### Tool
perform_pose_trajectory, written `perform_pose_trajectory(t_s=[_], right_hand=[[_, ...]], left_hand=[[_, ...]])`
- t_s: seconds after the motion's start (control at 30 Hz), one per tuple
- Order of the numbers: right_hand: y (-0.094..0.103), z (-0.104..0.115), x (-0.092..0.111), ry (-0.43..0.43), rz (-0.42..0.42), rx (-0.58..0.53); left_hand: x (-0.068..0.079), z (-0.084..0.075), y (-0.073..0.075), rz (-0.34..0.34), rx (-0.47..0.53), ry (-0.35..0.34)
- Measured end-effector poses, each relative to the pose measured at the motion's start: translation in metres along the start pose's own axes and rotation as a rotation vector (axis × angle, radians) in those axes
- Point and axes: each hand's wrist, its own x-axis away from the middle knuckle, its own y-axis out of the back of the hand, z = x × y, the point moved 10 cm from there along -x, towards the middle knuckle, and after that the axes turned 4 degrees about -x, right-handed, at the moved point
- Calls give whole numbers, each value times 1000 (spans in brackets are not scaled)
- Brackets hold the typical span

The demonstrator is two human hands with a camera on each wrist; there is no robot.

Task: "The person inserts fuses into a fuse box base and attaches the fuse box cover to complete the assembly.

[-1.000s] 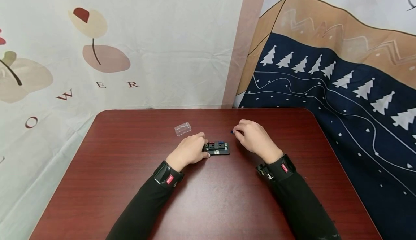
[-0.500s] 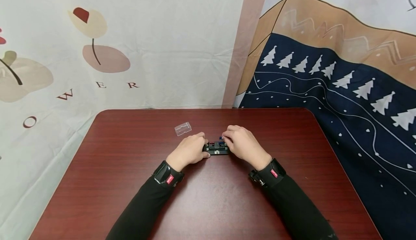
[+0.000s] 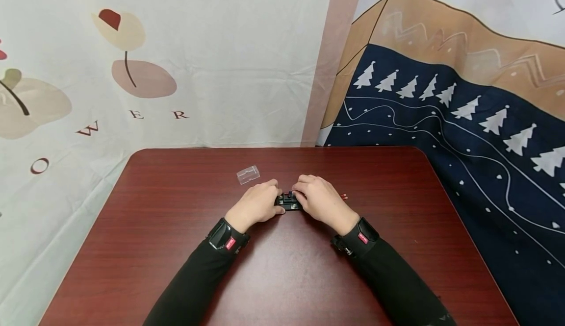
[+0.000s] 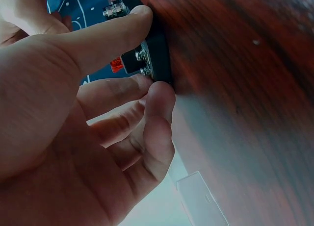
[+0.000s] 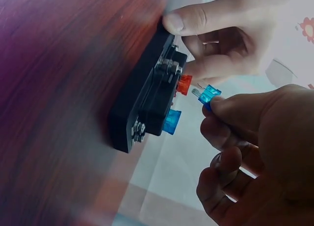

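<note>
A black fuse block [image 5: 125, 119] with metal screw terminals lies on the table. One red blade fuse [image 5: 184, 84] and one blue blade fuse [image 5: 171, 122] stand in its slots. My left hand [image 3: 258, 202] grips the block's left end, thumb on the near side and fingertips on the far side. Between thumb and index finger, my right hand [image 3: 324, 201] pinches another blue blade fuse [image 5: 210, 94]. Its metal prongs point at the block, close beside the red fuse. In the head view my right hand covers the block's right end.
A clear plastic cover [image 3: 248, 174] lies on the reddish-brown table [image 3: 185, 267], beyond my left hand. Small red pieces [image 3: 344, 196] show just right of my right hand. Printed cloths [image 3: 247, 71] hang behind the table's far edge.
My right hand has moved left with the blue blade fuse, from right of the fuse block to over it. The red pieces have come into sight. My left hand stays put.
</note>
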Motion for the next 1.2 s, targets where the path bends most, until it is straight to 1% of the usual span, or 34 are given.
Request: perform_pose_trajectory(t_s=[0.3, 0.47, 0.67, 0.93, 1.2], right_hand=[[-9, 6, -3, 30, 21, 6], [-14, 6, -3, 30, 29, 13], [-16, 10, -3, 30, 25, 17], [-20, 10, -3, 25, 43, 25], [-21, 9, -3, 18, 22, 15]], left_hand=[[0, 2, 1, -5, 15, 1], [0, 1, 2, -2, 18, -6], [0, 1, 3, 1, 17, -5], [0, 1, 3, -8, 12, -6], [-1, 3, 0, -1, 6, -1]])
